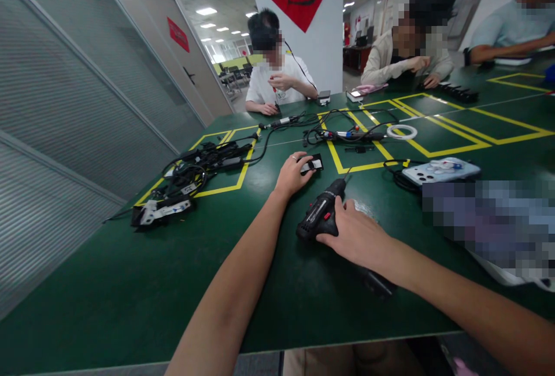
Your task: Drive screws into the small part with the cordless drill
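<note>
In the middle of the table, my left hand (293,175) reaches forward with curled fingers around a small flat black piece with a white face (317,162). My right hand (359,233) is wrapped over the handle of a black cordless drill (319,212), thumb on one side and fingers on the other. The drill lies tilted on the tabletop, its thin bit pointing away from me toward the yellow tape. Part of the grip is hidden under my palm, and the drill's base shows below my wrist.
Tangled black cables (212,159) lie at the left, with a black-and-silver bracket (162,211) nearer me. Further back are more tools and cords (347,135) and a white ring (402,132). A phone (441,171) sits at the right. Several people sit around the green table (130,295).
</note>
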Available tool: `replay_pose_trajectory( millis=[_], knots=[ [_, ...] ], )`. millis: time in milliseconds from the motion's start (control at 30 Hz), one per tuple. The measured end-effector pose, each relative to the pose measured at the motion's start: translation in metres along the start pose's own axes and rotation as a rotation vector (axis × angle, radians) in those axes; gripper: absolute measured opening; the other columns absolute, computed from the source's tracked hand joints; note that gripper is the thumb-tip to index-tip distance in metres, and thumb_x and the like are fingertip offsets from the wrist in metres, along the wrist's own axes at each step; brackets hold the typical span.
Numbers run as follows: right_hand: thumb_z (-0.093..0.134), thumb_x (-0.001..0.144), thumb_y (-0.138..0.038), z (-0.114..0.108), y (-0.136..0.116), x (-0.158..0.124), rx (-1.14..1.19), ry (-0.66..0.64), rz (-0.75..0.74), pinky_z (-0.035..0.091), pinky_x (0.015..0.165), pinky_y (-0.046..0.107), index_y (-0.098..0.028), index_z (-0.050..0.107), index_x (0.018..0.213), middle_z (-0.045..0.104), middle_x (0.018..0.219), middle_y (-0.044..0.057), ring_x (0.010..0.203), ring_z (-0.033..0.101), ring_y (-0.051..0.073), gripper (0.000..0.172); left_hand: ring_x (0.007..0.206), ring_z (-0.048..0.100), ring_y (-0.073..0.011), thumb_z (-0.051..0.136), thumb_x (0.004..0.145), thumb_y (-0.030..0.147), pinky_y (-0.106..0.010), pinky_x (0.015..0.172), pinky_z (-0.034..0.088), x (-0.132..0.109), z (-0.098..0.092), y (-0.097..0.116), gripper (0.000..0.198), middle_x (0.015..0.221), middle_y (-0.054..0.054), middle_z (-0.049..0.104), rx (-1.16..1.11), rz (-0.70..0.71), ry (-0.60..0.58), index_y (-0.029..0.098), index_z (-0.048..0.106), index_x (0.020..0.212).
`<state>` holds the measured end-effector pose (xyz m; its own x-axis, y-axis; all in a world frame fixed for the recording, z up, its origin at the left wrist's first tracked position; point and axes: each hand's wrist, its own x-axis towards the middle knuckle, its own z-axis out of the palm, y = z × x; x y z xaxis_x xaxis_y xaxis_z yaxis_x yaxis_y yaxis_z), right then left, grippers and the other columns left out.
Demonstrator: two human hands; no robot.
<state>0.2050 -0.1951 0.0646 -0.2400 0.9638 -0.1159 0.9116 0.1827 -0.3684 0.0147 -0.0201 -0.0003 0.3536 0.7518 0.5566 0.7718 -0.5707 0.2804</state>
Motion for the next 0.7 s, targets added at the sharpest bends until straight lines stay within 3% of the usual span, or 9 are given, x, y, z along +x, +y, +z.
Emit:
replay_pose_trajectory(
  millis=[100, 233, 367, 433, 533, 700],
  knots=[
    [0.049, 0.083, -0.059, -0.016, -0.005, 0.010, 0.007, 0.089, -0.005, 0.045, 0.079, 0.041, -0.006, 0.039, 0.137, 0.054, 0.119, 0.025, 0.101, 0.058, 0.037, 0.076, 0.120, 0.046, -0.0257, 0.059, 0.080, 0.033, -0.041, 0.106, 0.036, 0.000, -0.003, 0.004, 0.044, 0.129, -0.011, 0.049, -0.018, -0.009, 0.022, 0.021, 0.056, 0.122],
    [0.045, 0.089, -0.045, -0.035, -0.004, 0.061, 0.166, 0.293, -0.079, 0.041, 0.090, 0.042, -0.010, 0.041, 0.135, 0.055, 0.120, 0.022, 0.109, 0.055, 0.034, 0.058, 0.121, 0.046, -0.0239, 0.057, 0.080, 0.031, -0.039, 0.106, 0.036, 0.000, -0.008, 0.011, 0.042, 0.129, -0.011, 0.049, -0.076, -0.018, 0.079, 0.021, 0.056, 0.121],
    [0.056, 0.079, -0.032, -0.027, 0.002, 0.125, 0.405, 0.476, -0.074, 0.038, 0.099, 0.039, -0.003, 0.019, 0.146, 0.047, 0.131, 0.024, 0.119, 0.048, 0.031, 0.082, 0.121, 0.046, -0.0226, 0.055, 0.081, 0.030, -0.036, 0.106, 0.036, -0.001, -0.012, 0.021, 0.041, 0.128, -0.011, 0.048, -0.111, -0.008, 0.141, 0.020, 0.057, 0.121],
    [0.058, 0.075, -0.027, -0.016, 0.003, 0.147, 0.613, 0.408, -0.075, 0.042, 0.095, 0.037, -0.002, 0.018, 0.146, 0.053, 0.126, 0.021, 0.110, 0.055, 0.027, 0.086, 0.122, 0.045, -0.0234, 0.057, 0.079, 0.029, -0.037, 0.106, 0.037, -0.002, -0.013, 0.026, 0.043, 0.129, -0.011, 0.048, -0.106, 0.010, 0.120, 0.020, 0.057, 0.121],
    [0.053, 0.074, -0.020, -0.001, 0.003, 0.164, 0.987, 0.229, -0.115, 0.052, 0.078, 0.032, -0.003, 0.026, 0.143, 0.062, 0.112, 0.017, 0.085, 0.064, 0.020, 0.075, 0.122, 0.045, -0.0250, 0.058, 0.077, 0.027, -0.037, 0.106, 0.037, -0.004, -0.011, 0.030, 0.045, 0.130, -0.012, 0.047, -0.089, 0.040, 0.051, 0.020, 0.058, 0.121],
    [0.045, 0.071, -0.008, 0.013, 0.007, 0.171, 1.046, 0.179, -0.252, 0.052, 0.062, 0.028, -0.006, 0.046, 0.130, 0.065, 0.098, 0.012, 0.062, 0.060, 0.013, 0.058, 0.120, 0.047, -0.0252, 0.058, 0.076, 0.025, -0.037, 0.104, 0.038, -0.003, -0.003, 0.025, 0.047, 0.128, -0.013, 0.047, -0.058, 0.098, 0.021, 0.019, 0.057, 0.122]
  ],
)
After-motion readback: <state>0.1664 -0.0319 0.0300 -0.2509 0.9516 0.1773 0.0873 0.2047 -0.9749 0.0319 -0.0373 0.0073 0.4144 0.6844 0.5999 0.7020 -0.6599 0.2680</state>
